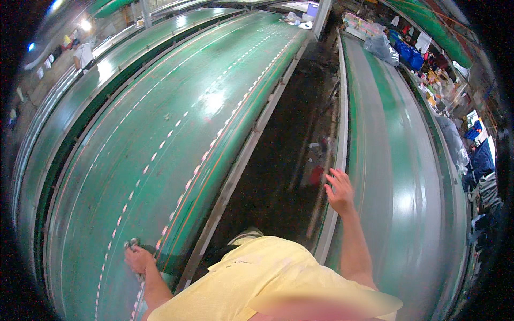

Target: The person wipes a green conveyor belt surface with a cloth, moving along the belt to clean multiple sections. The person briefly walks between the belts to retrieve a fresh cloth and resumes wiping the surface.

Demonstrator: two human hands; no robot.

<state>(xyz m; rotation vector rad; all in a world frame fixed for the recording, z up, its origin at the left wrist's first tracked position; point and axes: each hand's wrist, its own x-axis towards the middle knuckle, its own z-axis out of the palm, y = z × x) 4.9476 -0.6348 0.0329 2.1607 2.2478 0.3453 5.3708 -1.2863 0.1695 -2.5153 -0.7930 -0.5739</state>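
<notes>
My left hand (138, 259) is low on the long green table (155, 107), closed on a crumpled dark-grey rag (131, 243). Only small parts of the rag show around the fingers, pressed against the surface beside a row of pale dashes. My right hand (339, 191) is raised over the inner edge of the right-hand table (396, 176). Its fingers are apart and nothing is in them.
A dark walkway (278, 134) runs between the two tables, with scraps on its floor. A post (322, 18) stands at the far end. Plastic bags (381, 49) and piled cloth (480, 160) line the right side. Another long table (107, 69) lies at left.
</notes>
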